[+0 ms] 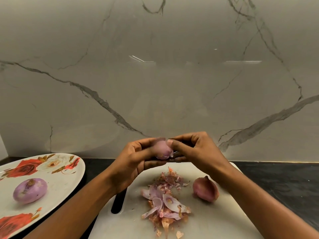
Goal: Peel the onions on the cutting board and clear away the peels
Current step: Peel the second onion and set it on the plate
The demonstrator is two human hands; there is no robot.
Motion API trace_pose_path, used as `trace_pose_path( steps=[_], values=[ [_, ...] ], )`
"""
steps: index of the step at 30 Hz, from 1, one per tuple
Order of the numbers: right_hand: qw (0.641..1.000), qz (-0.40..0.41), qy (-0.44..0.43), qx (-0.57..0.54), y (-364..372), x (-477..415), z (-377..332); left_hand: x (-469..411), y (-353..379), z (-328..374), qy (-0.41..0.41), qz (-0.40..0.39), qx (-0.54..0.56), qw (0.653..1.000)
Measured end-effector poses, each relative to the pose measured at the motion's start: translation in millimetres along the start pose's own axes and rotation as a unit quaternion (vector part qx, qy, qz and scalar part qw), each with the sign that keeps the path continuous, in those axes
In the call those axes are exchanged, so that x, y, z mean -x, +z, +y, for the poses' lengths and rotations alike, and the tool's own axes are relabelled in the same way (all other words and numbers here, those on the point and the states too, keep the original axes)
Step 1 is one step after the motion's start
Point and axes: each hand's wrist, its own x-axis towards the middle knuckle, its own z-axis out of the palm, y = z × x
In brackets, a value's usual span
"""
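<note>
Above the far edge of the white cutting board [215,219], my left hand [136,159] cups a partly peeled purple onion [162,150]. My right hand [195,150] pinches a strip of skin at the onion's top right. A pile of purple and papery peels [165,199] lies in the middle of the board. An unpeeled reddish onion [205,188] rests on the board to the right of the pile. A peeled purple onion [30,190] sits on the floral plate [57,183] at the left.
A dark slot handle [118,202] is cut into the board's left edge. The board and plate lie on a black counter [284,183]. A marble wall [155,75] rises directly behind the counter.
</note>
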Motion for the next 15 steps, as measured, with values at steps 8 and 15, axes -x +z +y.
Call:
trace_pose_path(
  steps=[8, 15],
  values=[
    [0.998, -0.013, -0.013, 0.066, 0, 2, -4, 1, -2, -5, 0.035, 0.035, -0.109, 0.993],
    [0.995, 0.031, 0.005, 0.096, 10, 7, 1, 0, 1, -12, 0.079, 0.046, -0.210, 0.973]
  ],
)
